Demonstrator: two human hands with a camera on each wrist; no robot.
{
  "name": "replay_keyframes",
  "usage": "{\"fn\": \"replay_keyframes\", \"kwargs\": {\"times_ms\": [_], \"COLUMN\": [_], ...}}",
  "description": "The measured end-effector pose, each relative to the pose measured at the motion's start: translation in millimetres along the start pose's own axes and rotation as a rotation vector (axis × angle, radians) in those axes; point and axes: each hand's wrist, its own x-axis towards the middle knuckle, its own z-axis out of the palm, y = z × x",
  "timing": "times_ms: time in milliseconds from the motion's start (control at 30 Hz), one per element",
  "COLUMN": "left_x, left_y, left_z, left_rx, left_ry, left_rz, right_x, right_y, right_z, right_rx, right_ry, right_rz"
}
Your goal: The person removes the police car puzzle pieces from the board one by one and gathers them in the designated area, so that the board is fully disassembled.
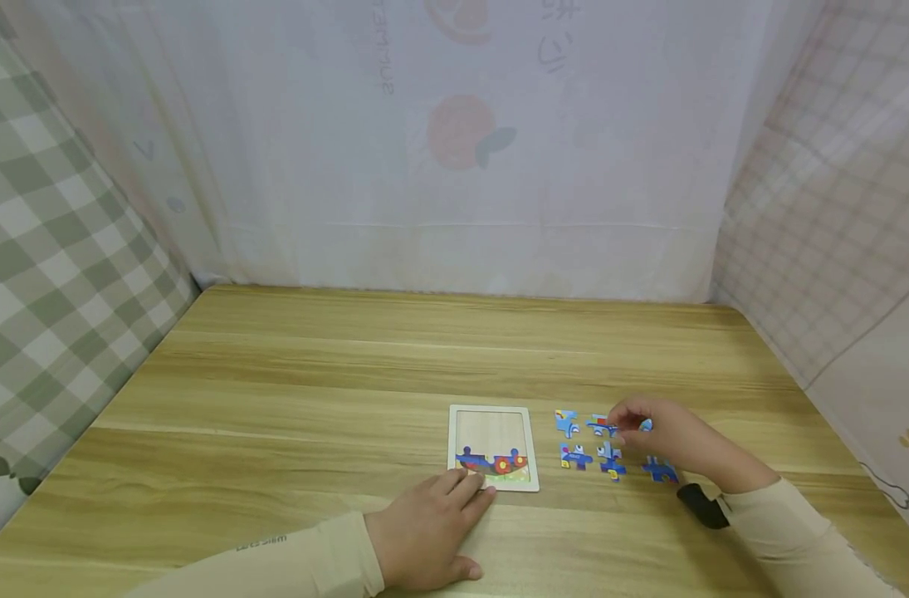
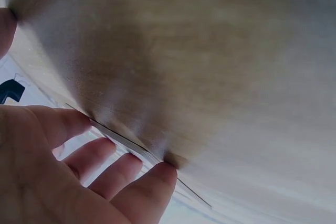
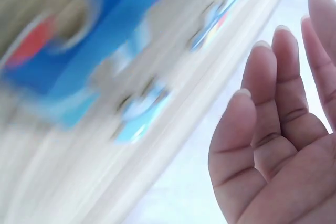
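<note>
A shallow puzzle tray (image 1: 452,436) with a pale rim lies on the table, its lower part filled with joined pieces (image 1: 502,465) showing red and yellow wheels. My left hand (image 1: 427,527) rests on the tray's near left edge, fingers extended; in the left wrist view its fingertips touch the surface along that edge. To the right, my right hand (image 1: 667,436) hovers over loose jigsaw pieces, nearest a blue piece with red (image 1: 599,424). In the right wrist view the fingers (image 3: 286,61) are loosely bent with nothing between them, and the blue-and-red piece (image 3: 113,24) is blurred.
Other loose pieces lie around it: a light blue one (image 1: 566,423), a blue one (image 1: 575,456), another (image 1: 611,461) and one by the right wrist (image 1: 659,470). The wood-grain table (image 1: 312,365) meets a hanging white cloth (image 1: 349,249) behind and patterned cloths at both sides.
</note>
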Motion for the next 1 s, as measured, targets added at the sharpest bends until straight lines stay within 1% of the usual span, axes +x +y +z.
{"fn": "replay_keyframes", "kwargs": {"times_ms": [267, 367, 500, 600, 700, 800, 933, 1000], "left_x": [-1.1, -0.5, 0.6, 1.3, 2.2, 2.0, 0.9, 0.3], "left_y": [1.9, 1.6, 2.3, 3.5, 5.1, 6.0, 5.7, 5.1], "left_z": [0.6, -1.1, -3.6, -4.9, -5.2, -4.7, -2.5, -1.4], "left_rx": [-0.014, -0.024, -0.034, -0.038, -0.031, -0.004, 0.027, 0.027], "left_ry": [-0.030, -0.045, -0.063, -0.097, -0.112, -0.092, -0.036, -0.018], "left_rz": [-0.006, -0.004, -0.005, -0.013, -0.015, -0.004, 0.024, 0.042], "right_x": [18.9, 25.2, 33.0, 38.6, 43.7, 49.8, 57.9, 61.3], "right_y": [-25.2, -34.3, -48.8, -59.4, -68.0, -74.0, -79.5, -82.6], "right_z": [13.1, 18.1, 24.2, 29.1, 33.6, 39.2, 47.6, 51.4], "right_rx": [0.032, 0.061, 0.066, 0.081, 0.097, 0.107, 0.097, 0.094], "right_ry": [-0.006, -0.032, -0.062, -0.084, -0.105, -0.121, -0.138, -0.151], "right_rz": [-0.118, -0.121, -0.111, -0.118, -0.133, -0.149, -0.168, -0.164]}}
